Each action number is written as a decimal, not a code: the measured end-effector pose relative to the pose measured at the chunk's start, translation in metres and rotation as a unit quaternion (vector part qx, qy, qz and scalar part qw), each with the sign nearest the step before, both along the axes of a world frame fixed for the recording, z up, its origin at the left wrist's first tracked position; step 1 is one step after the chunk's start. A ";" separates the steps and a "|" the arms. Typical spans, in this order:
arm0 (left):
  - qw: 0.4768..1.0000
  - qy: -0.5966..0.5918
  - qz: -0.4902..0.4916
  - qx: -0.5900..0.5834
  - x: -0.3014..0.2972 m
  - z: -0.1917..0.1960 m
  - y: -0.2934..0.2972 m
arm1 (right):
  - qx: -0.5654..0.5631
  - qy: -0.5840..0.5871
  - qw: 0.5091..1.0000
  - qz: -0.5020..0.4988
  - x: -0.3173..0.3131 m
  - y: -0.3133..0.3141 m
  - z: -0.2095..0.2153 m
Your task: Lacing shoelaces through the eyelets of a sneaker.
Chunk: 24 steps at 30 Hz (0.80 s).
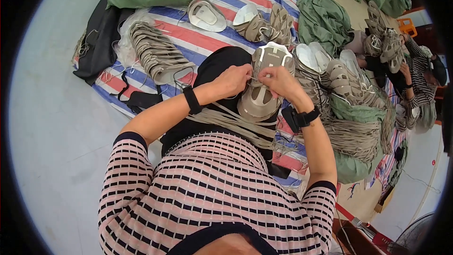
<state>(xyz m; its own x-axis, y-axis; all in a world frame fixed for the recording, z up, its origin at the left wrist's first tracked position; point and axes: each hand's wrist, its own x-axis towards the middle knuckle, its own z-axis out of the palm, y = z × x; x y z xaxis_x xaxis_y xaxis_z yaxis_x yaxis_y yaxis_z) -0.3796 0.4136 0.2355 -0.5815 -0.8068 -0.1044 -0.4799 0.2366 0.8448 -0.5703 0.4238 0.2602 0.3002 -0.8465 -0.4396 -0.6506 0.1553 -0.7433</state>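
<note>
A taupe and white shoe upper (272, 59) rests on my lap, its toe end toward me. My left hand (234, 80) is at its left edge with thumb and finger pinched on a thin shoelace. Just across the lace openings, my right hand (281, 84) is closed in a pinch on the same pale lace, close to the left fingertips. A loose bundle of beige laces (236, 123) lies across my black-clad thighs, below the upper. What part of the lace passes under the fingers is too small to make out.
A striped sheet (214, 42) covers the floor. Stacked uppers (158, 52) lie left; finished-looking uppers (347, 82) and a lace bundle (354, 137) sit right on a green sack (353, 165). Further right, another person (417, 75) holds uppers. A fan (417, 233) stands at lower right.
</note>
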 end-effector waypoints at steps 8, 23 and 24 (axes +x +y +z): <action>0.994 -0.068 -0.009 -0.086 0.000 -0.007 0.014 | 0.018 -0.100 0.992 -0.078 0.003 0.015 0.000; 0.956 -0.264 -0.079 -0.104 -0.015 0.008 -0.008 | -0.032 -0.117 0.987 -0.108 -0.002 0.014 -0.013; 0.954 -0.269 -0.091 -0.091 -0.016 0.004 -0.010 | -0.029 -0.120 0.986 -0.110 -0.003 0.014 -0.016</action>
